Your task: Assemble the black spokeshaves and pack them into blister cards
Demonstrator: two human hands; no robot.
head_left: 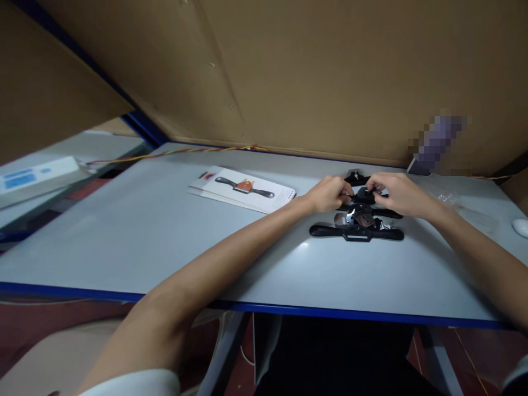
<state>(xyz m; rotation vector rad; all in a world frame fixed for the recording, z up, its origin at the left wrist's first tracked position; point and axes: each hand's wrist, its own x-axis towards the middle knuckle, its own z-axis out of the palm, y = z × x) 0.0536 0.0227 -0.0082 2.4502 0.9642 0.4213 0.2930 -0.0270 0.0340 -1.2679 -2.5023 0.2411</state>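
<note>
My left hand [330, 193] has its fingers pinched together at the left side of a pile of black spokeshave parts; what is between the fingertips is hidden. From the right, my right hand [399, 192] closes thumb and fingers on a small black spokeshave part [364, 193]. Nearest to me lies a black spokeshave body [357, 234] with two handles and an open slot in the middle. Loose metal blades [363, 219] and small shiny pieces [386, 225] rest just behind it. More black spokeshave bodies lie farther back, one handle [388, 213] under my right hand.
Printed packaging cards [247, 190] picturing a spokeshave lie left of my hands. Clear plastic wrapping [474, 217] and a white rounded object [520, 227] are at the right. A blurred-out purple object [437, 146] leans on the cardboard back wall [309, 82]. A yellow-red cable [185, 150] runs along the table [165, 236].
</note>
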